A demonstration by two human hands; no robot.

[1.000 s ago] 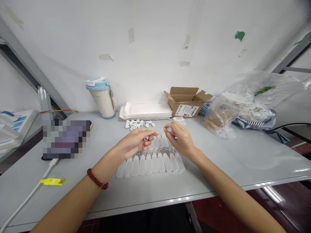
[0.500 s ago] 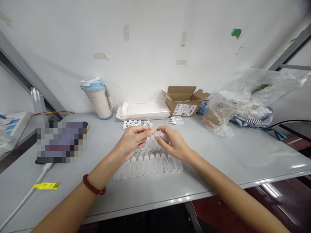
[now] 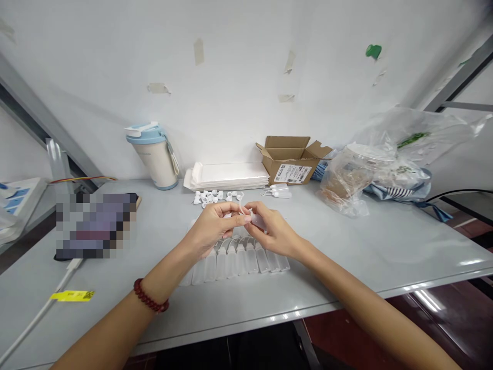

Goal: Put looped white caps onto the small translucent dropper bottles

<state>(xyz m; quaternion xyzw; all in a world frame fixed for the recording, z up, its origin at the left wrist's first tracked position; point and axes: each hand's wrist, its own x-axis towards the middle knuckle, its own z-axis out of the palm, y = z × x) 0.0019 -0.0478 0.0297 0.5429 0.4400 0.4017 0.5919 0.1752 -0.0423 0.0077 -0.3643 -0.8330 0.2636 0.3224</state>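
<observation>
The right hand point(image 3: 272, 231) held a small plastic bottle point(image 3: 258, 221) in a narrow fingertip grip, the left hand point(image 3: 212, 229) pinching something hidden at its tip, above the row of bottles point(image 3: 241, 258).

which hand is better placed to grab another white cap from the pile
Left, likely: the left hand sits just below the white caps, while the right hand is farther off, pinching a small translucent bottle.

head camera | faces forward, down | close over left hand point(image 3: 213, 228), right hand point(image 3: 274, 229)
</observation>
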